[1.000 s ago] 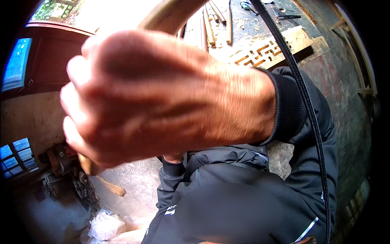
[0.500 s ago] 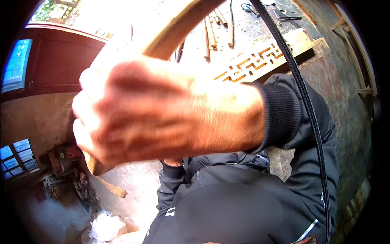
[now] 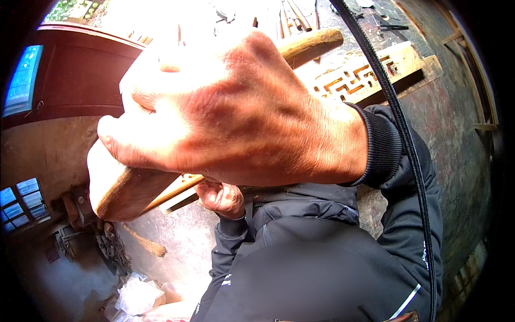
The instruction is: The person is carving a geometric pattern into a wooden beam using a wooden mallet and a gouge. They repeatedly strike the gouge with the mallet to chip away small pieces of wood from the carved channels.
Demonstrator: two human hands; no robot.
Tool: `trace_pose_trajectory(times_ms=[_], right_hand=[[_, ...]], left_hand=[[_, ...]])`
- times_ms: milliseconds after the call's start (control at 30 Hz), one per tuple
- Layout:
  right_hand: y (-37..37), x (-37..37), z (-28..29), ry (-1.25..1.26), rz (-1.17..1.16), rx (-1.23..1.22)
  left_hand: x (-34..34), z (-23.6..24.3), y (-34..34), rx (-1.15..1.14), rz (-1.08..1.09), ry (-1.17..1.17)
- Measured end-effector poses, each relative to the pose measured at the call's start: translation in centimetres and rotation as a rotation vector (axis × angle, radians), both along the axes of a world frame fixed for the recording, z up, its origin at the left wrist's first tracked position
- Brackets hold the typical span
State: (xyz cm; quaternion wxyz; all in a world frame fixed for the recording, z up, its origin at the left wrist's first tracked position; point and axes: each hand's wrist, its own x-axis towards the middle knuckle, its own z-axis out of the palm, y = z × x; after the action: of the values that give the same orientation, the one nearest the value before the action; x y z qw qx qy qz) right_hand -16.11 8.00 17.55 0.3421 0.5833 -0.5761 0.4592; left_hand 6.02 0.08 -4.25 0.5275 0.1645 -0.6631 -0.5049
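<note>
My right hand [image 3: 230, 102] is raised close to the camera, its fingers wrapped around a club-shaped wooden mallet [image 3: 131, 188]. The mallet's broad, flat end sticks out below the fingers on the left, and its rounded narrow end shows past the knuckles at the upper right. Lower down and farther off, my left hand [image 3: 222, 199] has its fingers curled together. Whatever it grips is largely hidden behind the mallet and my right hand. Pale wooden strips [image 3: 179, 198] show right beside the left fingers.
A wooden board with cut-out fretwork [image 3: 354, 78] lies on the bench to the right. Several slim tools [image 3: 295, 16] lie at the far side. A black braided cord [image 3: 394, 91] crosses the view. A brush-like piece [image 3: 145, 241] and white plastic bags [image 3: 139, 295] are at lower left.
The mallet has turned, so its narrow end has dropped and its broad end now shows at left. My right hand has shifted slightly up, uncovering my left hand.
</note>
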Motion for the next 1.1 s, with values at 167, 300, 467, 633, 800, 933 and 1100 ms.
trace_pose_trajectory(times_ms=[167,300,467,633,800,933,1100], right_hand=[[0.7,0.1,-0.2,0.002,-0.04,0.087],[1.3,0.0,-0.2,-0.021,-0.058,0.136],[1.3,-0.4,-0.4,-0.029,-0.045,0.092],[1.1,-0.3,-0.6,-0.03,-0.067,-0.016],[1.4,-0.4,-0.6,-0.04,-0.009,0.043],[1.8,-0.3,-0.2,-0.023,0.039,0.13],[-0.1,0.6,-2.1,-0.256,0.318,-0.378]], left_hand=[[-1.0,1.1,0.9,-0.018,-0.011,-0.013],[-1.8,1.8,1.3,0.068,-0.004,0.016],[-0.9,1.5,0.8,-0.139,0.067,-0.234],[-1.5,2.4,1.1,-0.157,0.067,-0.25],[-1.4,2.5,1.0,-0.176,0.131,-0.287],[0.9,1.3,-0.4,-0.469,0.154,-0.55],[1.8,0.9,-1.0,-0.591,0.118,-0.584]])
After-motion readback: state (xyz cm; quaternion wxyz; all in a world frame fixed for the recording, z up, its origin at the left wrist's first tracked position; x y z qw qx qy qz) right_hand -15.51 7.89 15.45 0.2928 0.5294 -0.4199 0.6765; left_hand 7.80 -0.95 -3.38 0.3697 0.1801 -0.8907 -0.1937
